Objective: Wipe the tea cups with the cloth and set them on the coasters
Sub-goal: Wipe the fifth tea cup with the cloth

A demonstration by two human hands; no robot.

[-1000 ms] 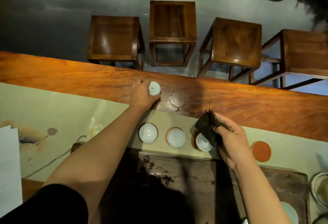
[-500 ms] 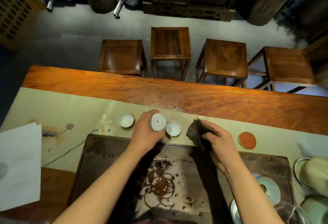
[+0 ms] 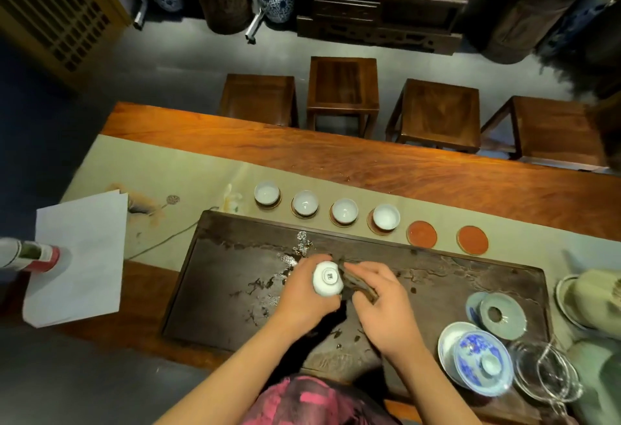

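Dark wet wooden tea tray (image 3: 235,290) on a long reddish wooden table (image 3: 403,169) with a beige runner (image 3: 168,169). Left hand (image 3: 302,300) grips a small white porcelain tea cup (image 3: 327,278) upside down above the tray, foot mark facing up. Right hand (image 3: 379,300) clutches a dark folded cloth (image 3: 356,281), pressed against the cup's side. Beyond the tray, four white tea cups (image 3: 343,211) sit upright in a row on round coasters. Two round orange coasters (image 3: 421,233) lie bare to their right. Blue-and-white lidded gaiwan (image 3: 484,362) at the tray's near right corner. White paper sheets (image 3: 77,256) at left. Four wooden stools (image 3: 342,88) behind the table.
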